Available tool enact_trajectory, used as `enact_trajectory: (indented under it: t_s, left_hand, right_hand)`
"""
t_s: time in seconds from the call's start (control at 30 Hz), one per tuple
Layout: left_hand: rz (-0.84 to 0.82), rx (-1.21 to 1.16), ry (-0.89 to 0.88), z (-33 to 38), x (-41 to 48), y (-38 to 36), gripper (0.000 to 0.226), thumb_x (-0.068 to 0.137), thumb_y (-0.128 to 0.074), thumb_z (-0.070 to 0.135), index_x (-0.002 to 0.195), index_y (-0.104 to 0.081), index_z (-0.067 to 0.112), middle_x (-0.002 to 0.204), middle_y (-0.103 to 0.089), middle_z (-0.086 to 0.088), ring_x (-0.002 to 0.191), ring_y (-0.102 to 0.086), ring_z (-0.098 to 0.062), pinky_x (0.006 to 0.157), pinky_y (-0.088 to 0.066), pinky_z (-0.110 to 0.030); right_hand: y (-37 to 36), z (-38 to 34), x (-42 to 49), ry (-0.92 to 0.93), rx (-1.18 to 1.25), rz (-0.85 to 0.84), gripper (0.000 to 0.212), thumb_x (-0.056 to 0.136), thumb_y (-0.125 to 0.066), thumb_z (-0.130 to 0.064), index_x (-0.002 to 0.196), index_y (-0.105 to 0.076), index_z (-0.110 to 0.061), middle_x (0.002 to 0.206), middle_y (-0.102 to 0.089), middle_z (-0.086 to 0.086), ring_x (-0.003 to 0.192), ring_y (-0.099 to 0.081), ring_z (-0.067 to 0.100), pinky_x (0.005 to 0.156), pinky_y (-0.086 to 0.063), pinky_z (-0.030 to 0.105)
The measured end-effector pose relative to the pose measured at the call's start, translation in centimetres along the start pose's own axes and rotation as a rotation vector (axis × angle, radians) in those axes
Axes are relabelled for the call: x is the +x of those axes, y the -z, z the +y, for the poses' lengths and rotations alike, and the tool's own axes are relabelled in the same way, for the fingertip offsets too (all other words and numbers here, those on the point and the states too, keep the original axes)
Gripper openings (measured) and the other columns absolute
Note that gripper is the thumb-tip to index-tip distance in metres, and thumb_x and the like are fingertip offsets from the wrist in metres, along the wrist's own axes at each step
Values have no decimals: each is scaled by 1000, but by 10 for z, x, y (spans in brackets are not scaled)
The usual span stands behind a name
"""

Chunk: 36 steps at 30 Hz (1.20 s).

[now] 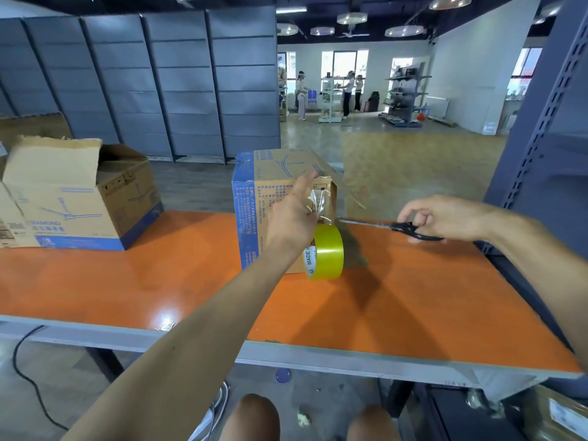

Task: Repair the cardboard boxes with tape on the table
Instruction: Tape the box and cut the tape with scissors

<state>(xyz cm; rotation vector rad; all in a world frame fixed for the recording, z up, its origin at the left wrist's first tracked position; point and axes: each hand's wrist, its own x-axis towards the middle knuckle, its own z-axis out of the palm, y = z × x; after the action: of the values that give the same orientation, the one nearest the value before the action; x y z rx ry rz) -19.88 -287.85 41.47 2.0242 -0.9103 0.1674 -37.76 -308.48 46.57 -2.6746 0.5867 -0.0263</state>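
**A:** Where is the box under repair?

**B:** The brown cardboard box with blue print stands on the glossy orange table at about twelve o'clock. A second, open cardboard box with a torn flap sits well apart at ten o'clock.

**A:** And the hands?

**B:** The left hand is up against the near right corner of the printed box, pinching a crinkled strip of clear tape. The yellow-green tape roll is just below it; I cannot tell whether it hangs or rests on the table. The right hand, out at two o'clock, has its fingers through the black-handled steel scissors.

**A:** What does the cut turn on?

**B:** The strip runs roughly twelve to six, from hand to roll. The blades lie across that, pointing to nine o'clock, their tip just beside the strip above the roll. I'd say the right hand only needs to slide in that direction while the left keeps the strip taut.
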Motion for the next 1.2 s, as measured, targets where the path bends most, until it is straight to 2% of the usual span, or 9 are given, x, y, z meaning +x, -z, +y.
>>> enact_trajectory:
  t_s: [0.13, 0.23, 0.37, 0.53, 0.73, 0.8, 0.93, 1.03, 1.2]
  left_hand:
    - [-25, 13, -11, -2, 3, -2, 82, 87, -57, -3, 140, -32, 54, 65, -68, 0, 60, -69, -25, 78, -58, -47]
    - [-45, 6, 0, -1, 5, 1, 82, 88, -57, -5, 143, -33, 51, 73, -71, -1, 61, -70, -26, 75, -60, -47]
    - [-51, -7, 6, 1, 4, 4, 82, 88, -57, -6, 145, -34, 48, 69, -69, -1, 60, -69, -23, 72, -60, -46]
    - [-36, -6, -13, -7, 7, -1, 81, 88, -65, 2, 139, -31, 54, 67, -66, 2, 68, -69, -30, 86, -57, -52]
    - [-59, -26, 5, -5, 12, -2, 82, 86, -70, 6, 137, -31, 56, 68, -69, 4, 67, -71, -29, 82, -58, -52]
    - [-62, -25, -3, -6, 13, -1, 82, 86, -70, 7, 137, -30, 57, 74, -70, 3, 70, -72, -32, 82, -59, -50]
    - [-68, -26, 1, -7, 14, -2, 84, 86, -66, 4, 140, -28, 57, 68, -64, 4, 70, -72, -32, 80, -60, -49]
    - [-70, -15, 11, -6, 15, -2, 79, 88, -66, 7, 139, -31, 56, 69, -69, 1, 69, -71, -31, 82, -59, -52]
    - [-90, -24, 34, -3, 14, 4, 73, 89, -64, 5, 134, -35, 55, 72, -71, -5, 55, -69, -26, 61, -61, -47]
  right_hand:
    - [-50, 14, -3, -49, -158, -41, 28, 86, -72, -12, 106, -63, -30, 77, -74, -12, 64, -62, 0, 52, -43, 19]
    - [-85, 11, -2, 19, -280, -20, 20, 85, -71, -18, 99, -63, -31, 78, -72, -22, 70, -60, -6, 66, -51, 28]
    - [-101, -3, 0, 117, -578, -28, 14, 86, -68, -31, 99, -67, -34, 89, -70, -13, 98, -56, 10, 67, -44, 33]
    - [-94, -21, -3, 77, -617, -155, 38, 88, -53, -5, 111, -71, -28, 105, -70, 0, 99, -65, 25, 81, -56, 38]
    - [-48, -75, 16, 384, -188, 655, 36, 101, -59, -29, 137, -56, -29, 128, -59, -5, 118, -51, 18, 88, -45, 32]
    - [-42, -88, 35, 406, -240, 680, 52, 100, -59, -35, 149, -45, -26, 143, -49, -5, 131, -39, 18, 96, -44, 37]
    - [-44, -93, 71, 398, -250, 591, 48, 101, -57, -35, 146, -50, -22, 150, -49, -7, 140, -34, 16, 110, -40, 44]
    - [-52, -87, 81, 427, -178, 633, 42, 99, -62, -28, 140, -56, -18, 142, -57, -2, 136, -43, 19, 104, -45, 48]
    - [-61, -76, 88, 555, -146, 748, 37, 90, -73, -16, 124, -65, -4, 126, -67, 7, 120, -56, 30, 96, -50, 45]
